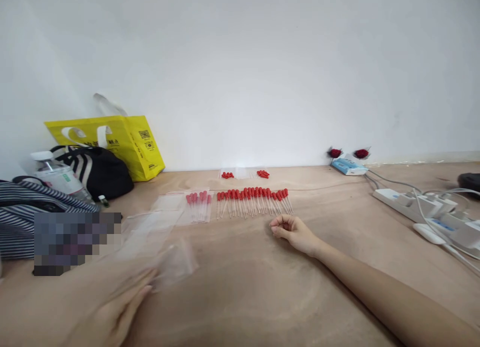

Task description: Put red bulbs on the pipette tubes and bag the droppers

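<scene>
My left hand [122, 307], smeared by motion at the lower left, is closed on a clear plastic bag [178, 264] held just above the table. My right hand [294, 233] lies on the table with its fingers curled in; nothing shows in them. Just beyond it, a row of droppers [251, 199] with red bulbs and thin clear stems is spread side by side. At the row's left end, several more droppers [198, 204] lie inside or under a clear bag; I cannot tell which. Flat clear bags [150, 227] overlap between there and my left hand.
Two small groups of red bulbs [227, 175] lie at the back by the wall. On the left stand a yellow bag [138, 152], a black bag [107, 172], a bottle [60, 174] and a striped bag [22, 222]. A power strip [427, 212] with cables and a blue tissue pack [349, 166] are right.
</scene>
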